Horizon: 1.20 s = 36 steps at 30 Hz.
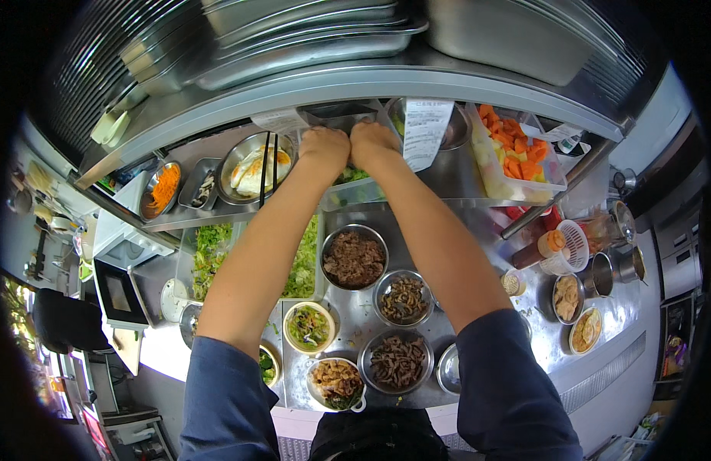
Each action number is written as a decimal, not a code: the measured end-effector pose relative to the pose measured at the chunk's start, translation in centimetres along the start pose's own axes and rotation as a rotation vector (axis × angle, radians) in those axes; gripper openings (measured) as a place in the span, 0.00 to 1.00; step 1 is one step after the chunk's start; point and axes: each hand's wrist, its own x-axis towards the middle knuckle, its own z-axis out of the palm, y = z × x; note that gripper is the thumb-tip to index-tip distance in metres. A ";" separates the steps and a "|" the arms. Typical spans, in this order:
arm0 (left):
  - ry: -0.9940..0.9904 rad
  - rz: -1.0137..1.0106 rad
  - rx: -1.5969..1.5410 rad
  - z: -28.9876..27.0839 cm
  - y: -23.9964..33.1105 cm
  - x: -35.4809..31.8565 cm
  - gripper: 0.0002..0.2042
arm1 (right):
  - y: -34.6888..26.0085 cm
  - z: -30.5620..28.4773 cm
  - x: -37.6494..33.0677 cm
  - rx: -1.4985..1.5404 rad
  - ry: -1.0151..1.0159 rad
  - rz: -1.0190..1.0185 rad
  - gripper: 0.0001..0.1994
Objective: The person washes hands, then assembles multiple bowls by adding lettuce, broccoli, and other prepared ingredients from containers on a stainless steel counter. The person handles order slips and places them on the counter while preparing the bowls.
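On the middle shelf, my left hand (324,146) and my right hand (373,143) are side by side, both closed. They are over the rim of a clear plastic container (357,197) with green vegetables in it. My fingertips point away and are hidden, so what they grip cannot be made out. A grey sheet-like surface (341,115) shows just beyond the knuckles. Left of my left hand is a steel bowl of fried eggs (255,175), with dark chopsticks (268,165) across it. A printed paper slip (427,132) hangs to the right of my right hand.
A plastic tub of orange and pale vegetable chunks (517,154) stands right on the shelf, shredded carrot (164,189) far left. Below are bowls of cooked meat (355,260), sliced mushrooms (404,300), meat strips (397,361) and a salad bowl (309,326). Stacked steel trays (309,50) sit overhead.
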 end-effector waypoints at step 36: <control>0.021 -0.019 -0.075 1.4 -4.0 -3.8 0.24 | -4.2 -9.5 -34.0 1.162 0.674 -0.754 0.14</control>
